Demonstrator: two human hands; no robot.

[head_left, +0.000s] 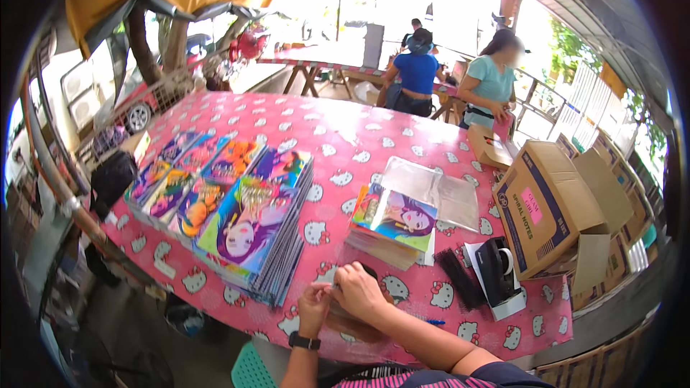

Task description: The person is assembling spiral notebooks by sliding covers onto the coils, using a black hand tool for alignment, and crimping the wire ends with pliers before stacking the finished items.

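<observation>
Near the table's front edge, my left hand (314, 307) and my right hand (361, 290) come together with fingers pinched. Whatever sits between the fingertips is too small to make out. Under and beside them lies a brown, flat-looking thing (353, 329), mostly covered by my right hand and forearm. Just beyond the hands is a pile of colourful printed covers (394, 219) with a cartoon girl on top. Clear plastic sleeves (457, 201) lie behind that pile. To the left stand tall stacks of spiral notebooks (248, 226) with similar bright covers.
A black tape dispenser (497, 269) rests on white paper at the right, beside a black ridged bundle (460, 278). An open cardboard box (550, 208) stands at the right edge. A blue pen (435, 322) lies near my right forearm. Several people work beyond the pink table (359, 129).
</observation>
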